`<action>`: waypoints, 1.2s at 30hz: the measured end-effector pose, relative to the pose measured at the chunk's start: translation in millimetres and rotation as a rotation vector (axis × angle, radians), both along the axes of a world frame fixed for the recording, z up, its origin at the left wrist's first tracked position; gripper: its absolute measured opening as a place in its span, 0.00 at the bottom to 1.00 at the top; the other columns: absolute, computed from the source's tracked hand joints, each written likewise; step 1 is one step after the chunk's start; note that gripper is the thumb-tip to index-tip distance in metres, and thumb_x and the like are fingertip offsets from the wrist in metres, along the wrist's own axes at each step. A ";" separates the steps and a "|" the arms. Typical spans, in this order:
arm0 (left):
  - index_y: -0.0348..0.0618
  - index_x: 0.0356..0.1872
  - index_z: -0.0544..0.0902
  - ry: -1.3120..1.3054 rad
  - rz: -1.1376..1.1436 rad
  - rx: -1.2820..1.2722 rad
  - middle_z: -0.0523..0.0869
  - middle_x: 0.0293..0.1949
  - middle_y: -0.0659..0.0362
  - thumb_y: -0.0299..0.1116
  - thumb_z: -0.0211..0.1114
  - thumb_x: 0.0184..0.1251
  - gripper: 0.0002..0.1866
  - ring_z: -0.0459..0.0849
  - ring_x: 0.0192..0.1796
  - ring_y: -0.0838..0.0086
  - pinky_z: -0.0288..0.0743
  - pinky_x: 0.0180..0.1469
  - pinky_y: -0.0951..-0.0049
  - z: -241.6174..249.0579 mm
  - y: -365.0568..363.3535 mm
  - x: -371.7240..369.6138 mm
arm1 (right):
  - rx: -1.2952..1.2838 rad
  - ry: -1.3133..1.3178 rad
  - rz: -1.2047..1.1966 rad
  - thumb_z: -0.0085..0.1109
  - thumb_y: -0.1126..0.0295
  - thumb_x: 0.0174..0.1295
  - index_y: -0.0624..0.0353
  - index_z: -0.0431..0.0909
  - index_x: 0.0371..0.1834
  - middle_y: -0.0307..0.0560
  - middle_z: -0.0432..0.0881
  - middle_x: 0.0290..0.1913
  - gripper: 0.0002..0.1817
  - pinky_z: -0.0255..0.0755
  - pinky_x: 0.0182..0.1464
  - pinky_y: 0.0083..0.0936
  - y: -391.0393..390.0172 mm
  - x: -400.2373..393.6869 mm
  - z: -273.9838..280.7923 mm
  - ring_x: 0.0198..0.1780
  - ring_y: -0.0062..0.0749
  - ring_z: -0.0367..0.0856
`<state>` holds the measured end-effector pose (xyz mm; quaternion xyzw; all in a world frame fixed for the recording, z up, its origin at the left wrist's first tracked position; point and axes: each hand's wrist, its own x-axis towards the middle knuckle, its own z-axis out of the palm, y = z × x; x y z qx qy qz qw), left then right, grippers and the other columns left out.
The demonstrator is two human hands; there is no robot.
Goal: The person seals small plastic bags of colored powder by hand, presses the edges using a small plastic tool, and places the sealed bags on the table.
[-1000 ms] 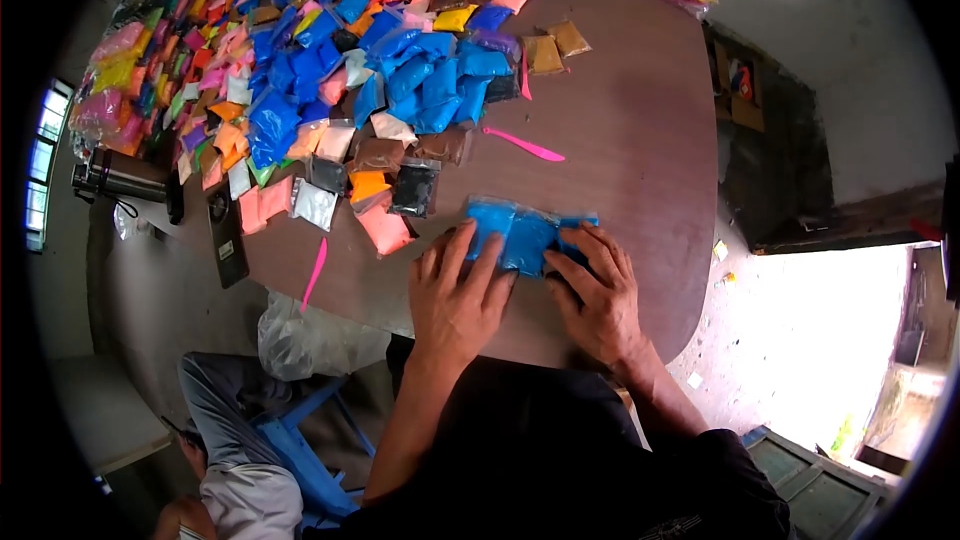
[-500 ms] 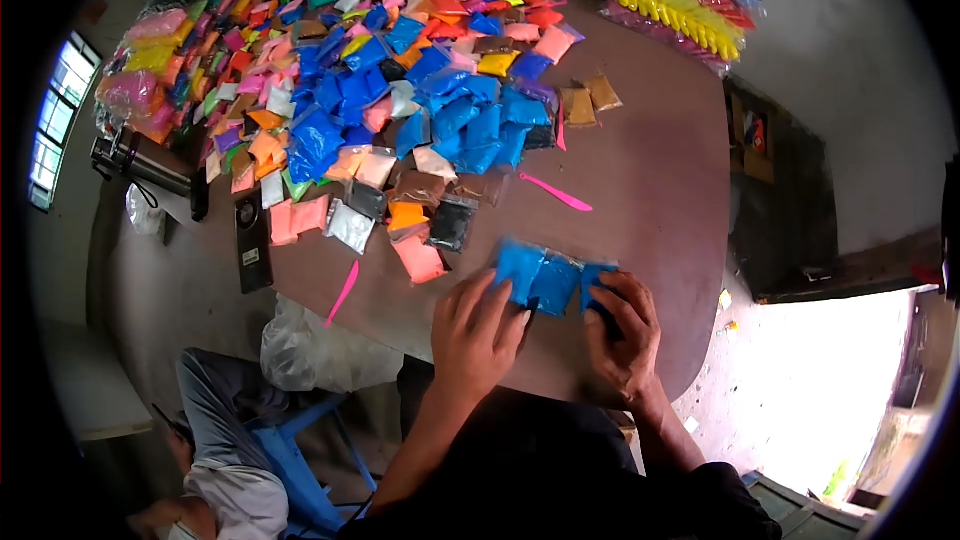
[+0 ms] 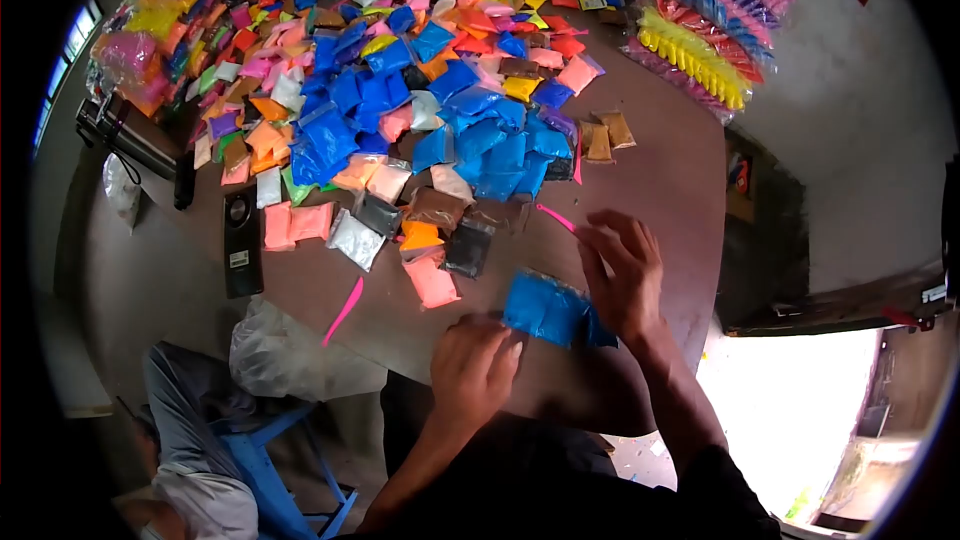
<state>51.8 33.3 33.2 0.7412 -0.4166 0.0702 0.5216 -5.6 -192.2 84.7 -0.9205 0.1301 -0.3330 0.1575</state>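
Observation:
Joined blue packets [image 3: 545, 310] lie flat near the table's front edge, between my hands. My left hand [image 3: 472, 370] rests just left of them, its fingers curled together; whatever is in them, if anything, is hidden. My right hand [image 3: 625, 275] is beyond the packets' right end. Its fingers bend over the wide end of a pink plastic knife [image 3: 556, 217], whose thin end points toward the pile. A second pink knife [image 3: 344, 310] lies to the left on the table.
A big heap of colourful small packets [image 3: 400, 90] covers the far table [image 3: 660, 180]. Bagged coloured sticks [image 3: 700, 30] stand at the back right. A black phone [image 3: 240, 240] and a dark flask [image 3: 140, 145] sit at the left. Another person's leg [image 3: 190, 410] shows beside a blue stool [image 3: 265, 470].
My right hand has left the blue packets and moved forward onto the pink knife. My left hand has drawn back slightly from the packets. The camera view has shifted a little.

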 end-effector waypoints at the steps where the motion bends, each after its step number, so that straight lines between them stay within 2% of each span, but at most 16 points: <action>1: 0.36 0.45 0.85 -0.011 0.003 -0.006 0.89 0.45 0.49 0.26 0.72 0.65 0.10 0.86 0.46 0.51 0.80 0.51 0.57 0.9 0.0 0.8 | -0.044 -0.019 0.036 0.69 0.82 0.57 0.56 0.87 0.43 0.48 0.85 0.51 0.12 0.79 0.51 0.38 -5.1 16.6 -0.6 0.51 0.46 0.84; 7: 0.38 0.42 0.85 -0.001 0.019 -0.038 0.88 0.43 0.51 0.27 0.73 0.63 0.09 0.87 0.44 0.54 0.79 0.49 0.58 0.2 0.8 4.8 | -0.167 0.022 0.126 0.67 0.75 0.59 0.50 0.88 0.45 0.44 0.84 0.48 0.11 0.77 0.51 0.41 -22.3 88.2 -10.8 0.49 0.45 0.83; 12: 0.40 0.40 0.84 -0.042 0.033 -0.052 0.88 0.42 0.52 0.29 0.73 0.61 0.09 0.87 0.44 0.56 0.78 0.47 0.61 1.8 0.9 6.5 | -0.192 0.048 0.136 0.66 0.75 0.58 0.50 0.88 0.44 0.44 0.84 0.48 0.12 0.78 0.51 0.41 -30.2 102.5 -22.1 0.50 0.45 0.84; 15: 0.40 0.40 0.84 -0.044 0.027 -0.051 0.88 0.42 0.52 0.29 0.73 0.62 0.09 0.87 0.43 0.56 0.78 0.47 0.60 3.3 2.3 6.0 | -0.170 -0.053 0.157 0.70 0.79 0.60 0.55 0.88 0.43 0.47 0.86 0.47 0.09 0.81 0.47 0.36 -28.6 95.5 -12.3 0.46 0.45 0.86; 17: 0.35 0.42 0.86 -0.006 0.016 -0.061 0.90 0.43 0.49 0.28 0.71 0.66 0.08 0.87 0.44 0.52 0.80 0.50 0.58 7.2 3.4 5.6 | 0.049 -0.220 0.140 0.68 0.79 0.61 0.55 0.86 0.41 0.47 0.87 0.48 0.08 0.81 0.46 0.36 -21.2 84.1 0.1 0.44 0.48 0.86; 18: 0.35 0.42 0.86 -0.020 0.012 -0.069 0.90 0.43 0.49 0.28 0.71 0.66 0.08 0.87 0.44 0.52 0.80 0.50 0.58 8.0 3.5 5.1 | 0.082 -0.233 0.170 0.66 0.79 0.67 0.60 0.83 0.43 0.47 0.87 0.45 0.05 0.81 0.44 0.31 -15.9 74.2 11.3 0.41 0.39 0.87; 19: 0.35 0.43 0.85 0.010 0.014 -0.092 0.89 0.44 0.48 0.28 0.71 0.66 0.08 0.87 0.44 0.52 0.81 0.50 0.59 7.4 3.2 3.5 | 0.074 -0.244 0.166 0.66 0.79 0.67 0.60 0.83 0.43 0.47 0.87 0.45 0.05 0.81 0.44 0.31 -9.1 60.7 18.2 0.41 0.39 0.87; 21: 0.35 0.44 0.85 0.034 0.005 -0.117 0.89 0.44 0.48 0.27 0.71 0.67 0.09 0.87 0.44 0.51 0.81 0.50 0.59 7.9 2.5 0.3 | 0.631 -0.091 0.110 0.62 0.78 0.72 0.63 0.80 0.47 0.43 0.85 0.42 0.05 0.79 0.43 0.25 6.6 30.6 27.1 0.40 0.25 0.84; 22: 0.34 0.45 0.85 0.053 0.012 -0.141 0.88 0.45 0.48 0.27 0.71 0.67 0.10 0.87 0.44 0.52 0.81 0.50 0.60 8.9 2.4 0.5 | 0.781 -0.178 0.183 0.60 0.77 0.75 0.64 0.78 0.48 0.39 0.83 0.39 0.04 0.76 0.42 0.19 17.5 23.1 29.8 0.39 0.17 0.80; 25: 0.34 0.50 0.84 0.083 0.052 -0.159 0.88 0.47 0.49 0.32 0.72 0.68 0.15 0.87 0.45 0.59 0.81 0.50 0.64 4.7 10.1 -4.7 | 0.946 -0.150 0.203 0.60 0.77 0.74 0.63 0.77 0.48 0.38 0.82 0.37 0.05 0.75 0.41 0.19 45.6 -3.7 25.1 0.38 0.18 0.79; 27: 0.35 0.53 0.83 0.428 0.049 -0.298 0.87 0.50 0.48 0.32 0.74 0.67 0.18 0.86 0.51 0.58 0.80 0.53 0.63 12.6 15.6 -8.4 | 0.999 -0.154 0.185 0.63 0.77 0.72 0.62 0.78 0.45 0.37 0.82 0.36 0.04 0.75 0.40 0.19 68.1 -17.2 17.4 0.37 0.18 0.79; 28: 0.35 0.53 0.83 0.413 0.067 -0.287 0.87 0.50 0.48 0.32 0.74 0.67 0.18 0.86 0.51 0.58 0.80 0.53 0.63 15.4 21.5 -12.1 | 0.939 -0.114 0.159 0.63 0.77 0.71 0.62 0.79 0.44 0.38 0.82 0.36 0.03 0.75 0.40 0.19 77.7 -24.0 10.6 0.37 0.18 0.79; 31: 0.36 0.56 0.84 0.841 -0.094 -0.165 0.86 0.38 0.58 0.38 0.72 0.72 0.19 0.83 0.41 0.77 0.78 0.46 0.73 28.6 36.1 -16.1 | 0.744 -0.049 0.143 0.64 0.78 0.70 0.61 0.80 0.40 0.40 0.84 0.35 0.02 0.75 0.39 0.20 110.6 -35.8 -6.2 0.36 0.18 0.80; 33: 0.37 0.50 0.86 0.771 -0.088 -0.121 0.85 0.31 0.62 0.40 0.70 0.75 0.15 0.80 0.36 0.82 0.76 0.40 0.75 23.1 41.1 -20.7 | 0.812 -0.067 0.088 0.63 0.79 0.70 0.63 0.80 0.42 0.41 0.85 0.36 0.02 0.76 0.38 0.20 135.6 -41.2 -11.6 0.37 0.19 0.81; 35: 0.36 0.45 0.86 0.706 0.008 -0.137 0.86 0.31 0.61 0.38 0.67 0.76 0.13 0.81 0.35 0.80 0.77 0.39 0.74 22.7 50.0 -30.6 | 1.056 -0.096 0.176 0.59 0.80 0.72 0.63 0.77 0.44 0.38 0.82 0.36 0.02 0.73 0.38 0.17 146.3 -46.2 -18.5 0.37 0.16 0.79; 36: 0.35 0.46 0.85 0.613 -0.007 -0.101 0.87 0.31 0.57 0.36 0.66 0.76 0.12 0.82 0.35 0.81 0.77 0.39 0.73 23.4 58.2 -31.2 | 1.218 -0.102 0.197 0.57 0.77 0.74 0.64 0.78 0.46 0.37 0.82 0.36 0.03 0.73 0.39 0.16 152.9 -48.1 -6.6 0.36 0.17 0.78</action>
